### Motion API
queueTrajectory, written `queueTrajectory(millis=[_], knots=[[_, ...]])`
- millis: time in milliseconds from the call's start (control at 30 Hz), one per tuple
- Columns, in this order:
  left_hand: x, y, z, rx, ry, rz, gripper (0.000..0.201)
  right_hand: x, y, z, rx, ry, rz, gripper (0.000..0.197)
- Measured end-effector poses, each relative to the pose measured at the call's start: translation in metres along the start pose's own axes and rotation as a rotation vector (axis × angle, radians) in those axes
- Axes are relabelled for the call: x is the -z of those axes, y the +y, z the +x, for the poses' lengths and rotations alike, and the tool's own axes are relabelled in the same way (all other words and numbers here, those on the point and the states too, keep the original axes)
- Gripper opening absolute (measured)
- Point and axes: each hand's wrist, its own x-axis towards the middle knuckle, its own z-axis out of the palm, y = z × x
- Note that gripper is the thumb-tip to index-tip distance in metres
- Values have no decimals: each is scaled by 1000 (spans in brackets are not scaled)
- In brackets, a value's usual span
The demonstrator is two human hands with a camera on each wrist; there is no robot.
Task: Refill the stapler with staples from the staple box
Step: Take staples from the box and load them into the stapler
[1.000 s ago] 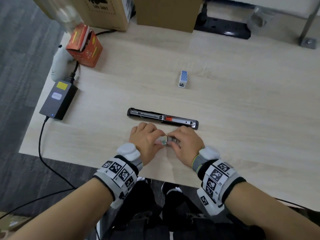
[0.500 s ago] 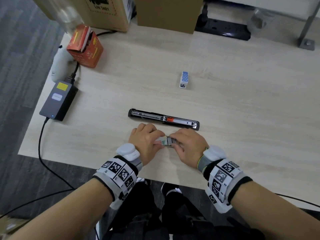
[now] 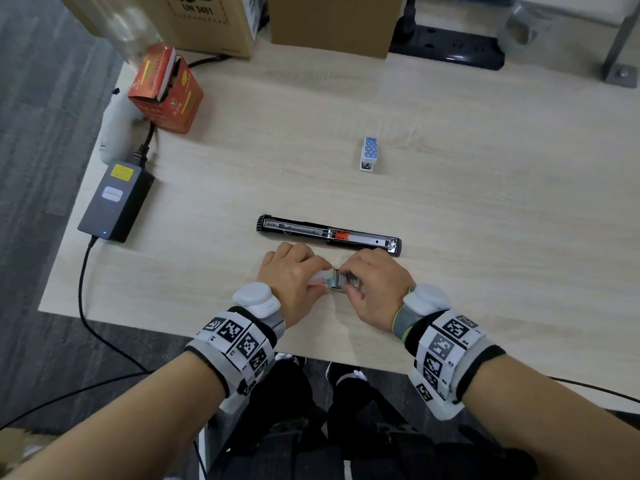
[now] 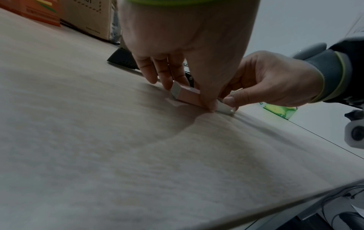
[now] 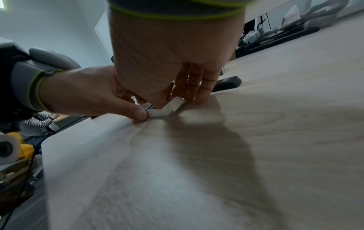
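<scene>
Since a second ago the right hand (image 3: 372, 289) has drawn a little toward the right, and more of the staple box's (image 3: 337, 280) inner tray shows between the two hands; the left hand (image 3: 294, 277) and the stapler (image 3: 329, 234) have stayed put.

Near the front edge of the desk (image 3: 485, 202), about midway along it, the box lies flat. The left hand pinches its pink sleeve (image 4: 187, 95) between thumb and curled fingers, fingertips (image 4: 167, 84) touching the wood. The right hand pinches the white tray end (image 5: 169, 109), thumb on the near side and fingers on the far side.

Just beyond both hands the stapler lies opened out flat, its long axis running left to right, its metal channel facing up with an orange part near the middle. Farther back stands a small blue-dotted stapler (image 3: 369, 154), well apart. Toward the left edge sit a dark power brick (image 3: 116, 202) with its cable and an orange carton (image 3: 166, 88). Cardboard boxes (image 3: 329, 22) line the back edge.
</scene>
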Motion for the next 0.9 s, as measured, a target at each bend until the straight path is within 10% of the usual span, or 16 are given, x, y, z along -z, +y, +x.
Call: queueTrajectory(millis=[700, 900], knots=[[16, 5, 5, -84, -5, 13, 47, 30, -4, 7, -232, -82, 251, 12], [45, 25, 36, 131, -38, -601, 24, 64, -5, 20, -416, 107, 559, 16]])
